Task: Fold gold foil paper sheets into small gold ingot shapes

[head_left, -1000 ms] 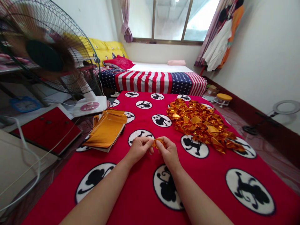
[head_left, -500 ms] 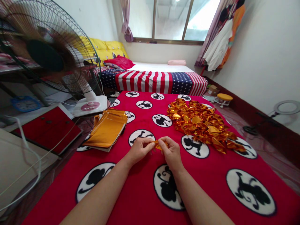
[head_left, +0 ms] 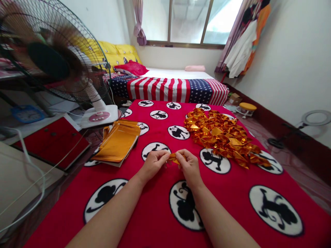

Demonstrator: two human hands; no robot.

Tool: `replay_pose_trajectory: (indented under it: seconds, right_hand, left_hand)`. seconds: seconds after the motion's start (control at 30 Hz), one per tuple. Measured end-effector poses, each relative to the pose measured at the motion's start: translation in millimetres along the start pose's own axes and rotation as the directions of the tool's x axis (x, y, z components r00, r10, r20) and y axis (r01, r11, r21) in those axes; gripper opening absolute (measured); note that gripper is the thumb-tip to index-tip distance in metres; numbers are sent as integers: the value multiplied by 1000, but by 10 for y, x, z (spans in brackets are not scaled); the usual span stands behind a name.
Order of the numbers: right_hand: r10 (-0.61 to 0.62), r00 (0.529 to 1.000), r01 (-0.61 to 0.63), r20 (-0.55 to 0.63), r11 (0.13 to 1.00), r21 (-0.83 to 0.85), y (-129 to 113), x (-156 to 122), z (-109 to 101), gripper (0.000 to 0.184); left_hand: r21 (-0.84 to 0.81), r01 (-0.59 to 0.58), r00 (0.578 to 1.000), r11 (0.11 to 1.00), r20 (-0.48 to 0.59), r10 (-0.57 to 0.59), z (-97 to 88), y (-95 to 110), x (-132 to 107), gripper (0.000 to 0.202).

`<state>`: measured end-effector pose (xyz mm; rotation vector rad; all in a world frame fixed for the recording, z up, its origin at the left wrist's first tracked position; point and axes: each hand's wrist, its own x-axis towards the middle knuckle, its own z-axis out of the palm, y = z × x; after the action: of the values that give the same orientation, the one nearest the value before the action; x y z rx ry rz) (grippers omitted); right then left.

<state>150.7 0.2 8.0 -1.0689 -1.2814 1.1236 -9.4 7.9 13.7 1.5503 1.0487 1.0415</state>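
Note:
Between my two hands is a small folded piece of gold foil paper [head_left: 173,158], mostly covered by fingers. My left hand [head_left: 156,163] pinches its left end between thumb and fingers. At the right end, my right hand [head_left: 189,165] grips it with the thumb on top. Both hands are just above a red cloth [head_left: 144,213] printed with black monkeys in white circles. To the left lies a stack of flat gold paper sheets [head_left: 117,141]. A heap of folded gold foil pieces [head_left: 222,134] spreads over the cloth on the right.
A running electric fan [head_left: 49,60] with a white base [head_left: 99,116] stands at the left, close to the paper stack. Beyond the cloth is a bed [head_left: 165,90] under a window. A yellow stool [head_left: 247,106] and a ring light [head_left: 316,118] stand on the right.
The hands have shifted very slightly. A bit more of the gold paper shows between them, and my right fingers sit a little differently on it. The fan blades have turned.

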Motion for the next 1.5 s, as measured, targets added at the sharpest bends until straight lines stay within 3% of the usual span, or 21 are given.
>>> replay_pose_trajectory:
  seconds: [0.03, 0.13, 0.33, 0.5, 0.67, 0.77, 0.97, 1.27, 1.5]
  right_hand:
    - [5, 1000, -5, 3, 1000, -4, 1, 0, 0, 24]
    - [16, 1000, -16, 1, 1000, 5, 11, 1, 0, 22]
    - [66, 997, -67, 27, 996, 62, 47, 14, -11, 30]
    - [99, 995, -102, 29, 988, 119, 32, 22, -9, 34]
    - [99, 993, -85, -70, 980, 182, 0, 28, -13, 27]
    - [86, 995, -74, -54, 978, 196, 11, 36, -24, 29]
    - [86, 996, -85, 8, 953, 291, 52, 50, -47, 47]
    - [96, 993, -82, -65, 976, 202, 6, 53, -45, 41]
    - [96, 991, -77, -89, 978, 196, 70, 67, -50, 40]
  left_hand:
    - [0, -31, 999, 1000, -21, 31, 6, 13, -5, 28]
    - [5, -98, 994, 995, -54, 98, 23, 44, -18, 41]
    - [251, -298, 942, 921, -78, 326, 29, 5, -5, 26]
    - [259, -330, 915, 908, -150, 376, -14, -33, 8, 20]
    - [236, -287, 900, 928, -265, 345, -66, -35, 37, 12]
    - [181, -250, 903, 951, -310, 297, -63, -56, 54, 8]
    - [28, -90, 948, 996, -305, 94, -16, -68, 36, 14]
    - [117, -49, 939, 992, -333, 86, -45, -31, 44, 19]
    - [-60, 12, 969, 998, -247, -26, -20, -132, 44, 34]
